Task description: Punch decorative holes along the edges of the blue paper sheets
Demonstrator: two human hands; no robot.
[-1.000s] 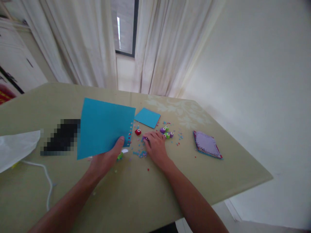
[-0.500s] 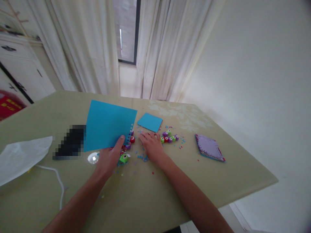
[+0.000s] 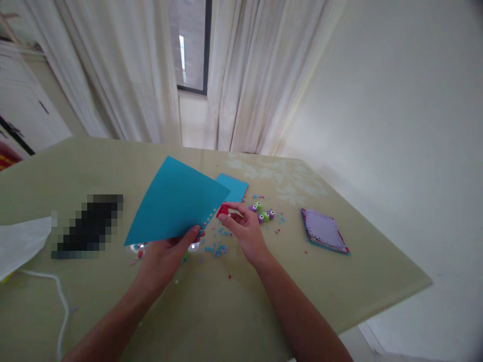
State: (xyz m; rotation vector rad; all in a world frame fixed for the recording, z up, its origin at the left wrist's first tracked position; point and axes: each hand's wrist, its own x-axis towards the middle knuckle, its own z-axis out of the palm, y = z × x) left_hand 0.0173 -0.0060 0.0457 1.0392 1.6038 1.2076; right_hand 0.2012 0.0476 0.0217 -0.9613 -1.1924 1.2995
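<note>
Tabletop: as I look in remotely via the head cam, a greenish-beige table [image 3: 204,322] fills the view, smooth & a bit shiny, pale leaf pattern toward the far R side.
Room: off-white curtains [image 3: 128,65] in soft folds, dark-framed window [image 3: 192,45] btwn them; plain wall [image 3: 396,100] on R, white cabinet [image 3: 26,90] far L.
Writing: red item [image 3: 8,157] at L edge has yellow marks; too cut off for me to read.
Blue sheet: flat, thin blue sheet [image 3: 177,201], held tilted above table, small holes along R edge.
L hand: L hand [image 3: 162,261] pinches its lower R part, thumb in front.
R hand: R hand [image 3: 245,231] has thumb & fingers closed on a small red piece [image 3: 223,210], just beside the holed edge; can't tell if touching.
Nearby: glossy purple/green eyed pcs [image 3: 266,216], tiny confetti [image 3: 217,250], pinked-edge stack [image 3: 324,230] farther R.
</note>
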